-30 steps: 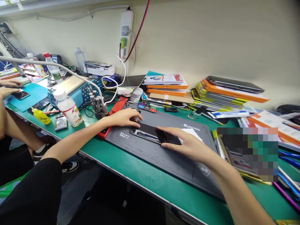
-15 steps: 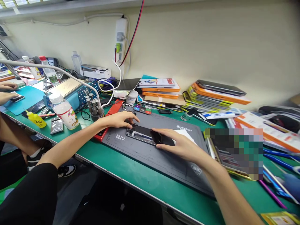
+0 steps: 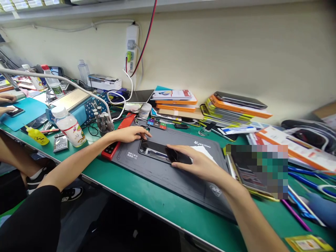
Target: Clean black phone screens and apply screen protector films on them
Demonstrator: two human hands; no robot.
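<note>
Pressing down w/ both hands on a black smartphone [image 3: 157, 151] lying flat on a dark grey work mat [image 3: 162, 175], centre of frame. Left hand [image 3: 130, 134] sits at the phone's upper-left end, fingers loosely curled, tips on the edge, not wrapped round it; looks like a bracing hold to stop it sliding. Right hand [image 3: 199, 162] lies flat & open over the phone's right end, fingers spread along the glass, palm down; reads as pressing or smoothing, can't tell if anything sits under the palm. White sheet [image 3: 203, 151], thin, paper- or cloth-like, pokes out just beyond the right hand.

Phone: slim glossy slab, rounded corners, reflections on the face. Mat: matte, rubbery-looking, moulded grooves & white print, probably chosen for grip. Bench [image 3: 131, 189] under it is green, smooth, w/ metal front edge.

Left of mat, touching its edge: red flat device [image 3: 115, 140] w/ buttons. Further left: dark round holder [image 3: 102, 122] w/ upright grey bits, clear plastic bottle [image 3: 68, 126] w/ white cap, small yellow squeeze bottle [image 3: 38, 135]. Upper mid: stacked orange-edged boxes [image 3: 175, 99], white power strip [image 3: 131, 42] on wall. Far left edge: another person's hands [image 3: 6, 105] on a teal mat, well apart.
</note>
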